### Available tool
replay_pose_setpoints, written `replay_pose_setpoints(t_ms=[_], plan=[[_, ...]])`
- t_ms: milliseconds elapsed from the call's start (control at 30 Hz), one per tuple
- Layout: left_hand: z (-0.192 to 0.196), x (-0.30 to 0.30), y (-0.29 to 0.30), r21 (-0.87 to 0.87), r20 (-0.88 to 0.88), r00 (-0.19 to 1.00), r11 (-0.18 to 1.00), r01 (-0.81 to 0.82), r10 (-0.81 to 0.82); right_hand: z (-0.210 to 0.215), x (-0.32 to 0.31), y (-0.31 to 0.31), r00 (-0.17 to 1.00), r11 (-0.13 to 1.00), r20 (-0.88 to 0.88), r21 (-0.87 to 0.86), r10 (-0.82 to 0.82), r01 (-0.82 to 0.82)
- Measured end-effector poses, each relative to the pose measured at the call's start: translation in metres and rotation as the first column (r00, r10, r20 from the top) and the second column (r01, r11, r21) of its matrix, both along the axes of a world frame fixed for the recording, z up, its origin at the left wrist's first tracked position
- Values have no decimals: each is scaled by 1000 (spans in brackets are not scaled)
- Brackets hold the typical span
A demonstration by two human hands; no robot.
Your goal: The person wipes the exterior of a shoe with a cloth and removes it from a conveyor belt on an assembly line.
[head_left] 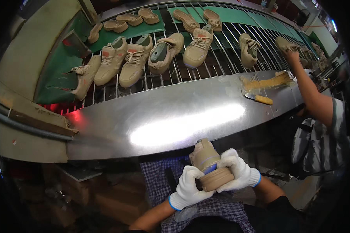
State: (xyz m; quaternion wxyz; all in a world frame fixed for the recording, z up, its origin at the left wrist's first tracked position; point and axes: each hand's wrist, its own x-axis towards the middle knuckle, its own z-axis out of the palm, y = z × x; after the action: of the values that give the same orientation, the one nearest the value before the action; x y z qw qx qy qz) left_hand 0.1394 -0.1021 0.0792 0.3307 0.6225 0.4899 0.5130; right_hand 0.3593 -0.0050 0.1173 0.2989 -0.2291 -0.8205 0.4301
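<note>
Above my lap I hold a beige shoe upper (205, 155) together with a tan rubber sole (217, 179). A blue-purple band shows between the two, where the sole stands partly away from the upper. My left hand (190, 188), in a white knit glove with a blue cuff, is closed on the left side of the sole. My right hand (239, 171), gloved the same way, grips its right side, with the thumb pressed near the join. The palms hide much of the sole's edges.
A metal ledge (105, 134) runs in front of me, carrying a yellow-handled knife (260, 99) and a glue-stained yellow patch (268, 81). Beyond, beige shoes (134, 64) and loose soles (186, 20) lie on a bar rack (221, 62). At right, a co-worker's arm (315, 91) reaches to a shoe.
</note>
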Motion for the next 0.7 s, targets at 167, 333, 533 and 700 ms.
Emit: replay_pose_setpoints(t_ms=[167, 333, 533, 700], plan=[[-21, -11, 17, -3, 226, 971, 997, 78, -75, -4, -12, 7, 1000, 998, 15, -59, -6, 7], [-40, -22, 29, -48, 422, 894, 981, 187, -149, -8, -20, 10, 994, 984, 106, -170, -35, 52], [-37, -38, 31, -165, 450, 876, 948, 273, -174, 0, -25, 7, 961, 970, 273, -221, -39, 102], [-26, -56, 30, -224, 281, 942, 942, 249, -182, 14, -12, 3, 798, 754, 599, -554, 66, 353]])
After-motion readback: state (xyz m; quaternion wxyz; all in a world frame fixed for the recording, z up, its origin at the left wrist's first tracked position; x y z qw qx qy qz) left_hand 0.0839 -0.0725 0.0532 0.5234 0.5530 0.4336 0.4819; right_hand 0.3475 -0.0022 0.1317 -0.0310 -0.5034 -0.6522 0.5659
